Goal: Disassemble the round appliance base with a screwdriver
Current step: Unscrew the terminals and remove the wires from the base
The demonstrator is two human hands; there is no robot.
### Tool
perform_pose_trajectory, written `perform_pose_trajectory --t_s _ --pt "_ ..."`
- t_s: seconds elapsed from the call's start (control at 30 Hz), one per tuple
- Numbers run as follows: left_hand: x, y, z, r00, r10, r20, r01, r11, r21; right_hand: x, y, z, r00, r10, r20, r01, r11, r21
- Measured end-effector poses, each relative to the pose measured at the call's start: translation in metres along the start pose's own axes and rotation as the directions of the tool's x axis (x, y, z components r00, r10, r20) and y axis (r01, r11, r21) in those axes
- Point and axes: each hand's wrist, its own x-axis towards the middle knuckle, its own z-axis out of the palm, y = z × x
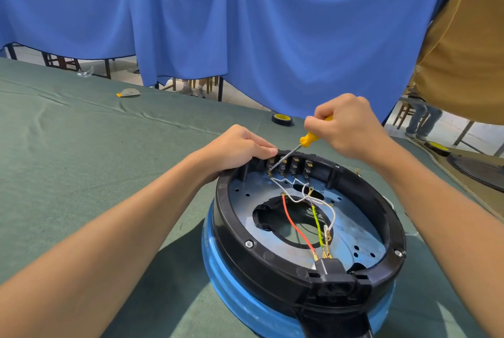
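Backdrop: a blue curtain (245, 23) hangs behind, with chair legs showing beneath it.
Surface: a green cloth-covered tabletop (81, 146), with a tape roll (282, 119) near its far edge.
Task item: the round appliance base (272, 269) sits on the tabletop, open, with wires inside.
Left: the left hand (237, 146) curls over the base's far rim, gripping it.
Right: the right hand (346, 124) clenches the screwdriver (308, 139), its tip at the switch terminals (289, 165).

Readable text: none, no word, brand or number can be made out.
Tape roll (282, 119): yellow label on top, its print too small to read.
Round appliance base (226, 217): black rim and metal plate, no legible marking.
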Motion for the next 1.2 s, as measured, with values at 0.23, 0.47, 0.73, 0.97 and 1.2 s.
perform_pose_trajectory --t_s 0.23,0.47,0.73,0.97,1.2 --pt "0.0 -0.001 0.0 1.0 -0.002 0.005 0.003 1.0 -0.015 -0.027 0.006 0.003 0.985 -0.08 -0.154 0.086 0.996 0.031" --pt "0.001 -0.002 -0.001 1.0 0.006 -0.007 -0.006 1.0 -0.009 0.007 0.0 -0.001 0.997 -0.036 0.065 0.032 0.998 0.05" --pt "0.003 -0.003 -0.001 1.0 0.015 -0.003 -0.015 1.0 -0.012 0.023 0.005 0.003 0.97 0.072 0.233 -0.103 0.987 0.124" --pt "0.002 -0.003 0.0 1.0 0.001 0.015 0.0 1.0 -0.019 0.007 0.004 -0.003 0.988 0.034 0.147 -0.054 0.99 0.13" --pt "0.002 -0.003 0.0 1.0 0.012 0.016 -0.012 1.0 -0.009 -0.005 -0.001 -0.012 1.0 0.001 -0.022 0.001 0.997 0.082"
